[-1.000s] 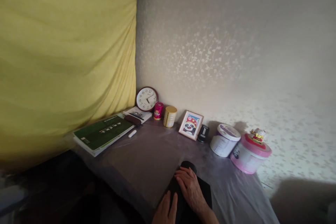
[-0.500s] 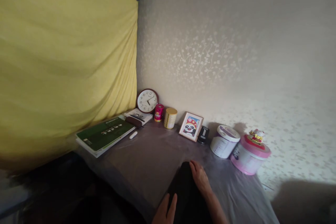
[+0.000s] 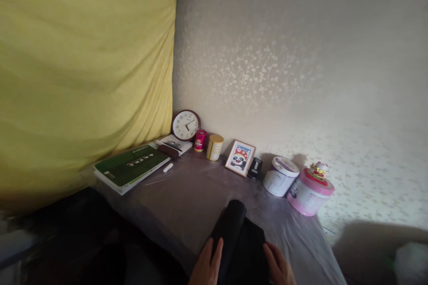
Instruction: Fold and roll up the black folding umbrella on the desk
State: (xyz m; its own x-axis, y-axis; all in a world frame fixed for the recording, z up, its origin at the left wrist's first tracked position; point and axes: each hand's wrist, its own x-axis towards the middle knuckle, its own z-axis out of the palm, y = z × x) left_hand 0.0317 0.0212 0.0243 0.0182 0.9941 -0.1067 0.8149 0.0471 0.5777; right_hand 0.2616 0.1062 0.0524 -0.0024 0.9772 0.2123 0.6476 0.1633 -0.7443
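A piece of black cloth (image 3: 250, 242) lies at the near edge of the table. Its left part rises in a rounded, roll-like fold (image 3: 230, 222), and a flatter layer spreads out on the right. My left hand (image 3: 206, 265) rests on the left side of that fold, its visible fingers stretched and apart. At the cloth's right edge, my right hand (image 3: 280, 265) has its fingers bent over the border. The lower parts of both hands and of the cloth are cut off by the frame.
A grey cover (image 3: 187, 196) lies over the table. Along the wall stand a clock (image 3: 186, 125), a pink can (image 3: 200, 140), a yellow-lidded can (image 3: 214, 148), a framed panda picture (image 3: 240, 157), a black stapler-like object (image 3: 255, 168) and two tubs (image 3: 280, 178). A green book (image 3: 132, 167) lies left.
My right hand has drawn back toward me from the cloth's far end to its right edge. The cloth now shows a rounded fold and a flat layer on the right. My left hand stays nearly in place.
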